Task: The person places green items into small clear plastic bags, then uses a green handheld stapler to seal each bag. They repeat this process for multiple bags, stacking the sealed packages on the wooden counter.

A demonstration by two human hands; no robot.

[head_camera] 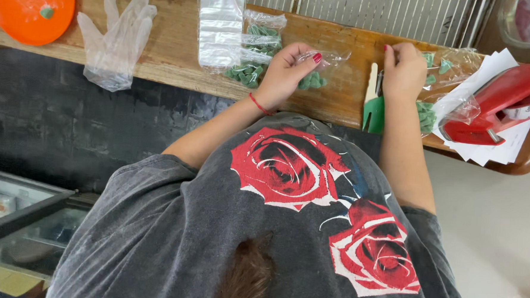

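Head view: left fingers (308, 54) pinched on clear bag (328, 57).

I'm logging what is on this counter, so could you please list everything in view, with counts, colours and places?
Wooden counter: one, brown, across the top.
Lid: one, orange, top left corner.
Disposable glove: one, clear, lying beside the lid.
Empty plastic bags: a stack, clear, upper middle.
Green pieces: many, in clear bags, some loose.
Small bag: one, clear, held in the left hand.
Scoop: one, green, counter edge.
Sealer: one, red, far right.
Paper sheets: several, white, under the sealer.
Left hand: pinching the small bag.
Right hand: on the counter above the scoop; what it grips is unclear.
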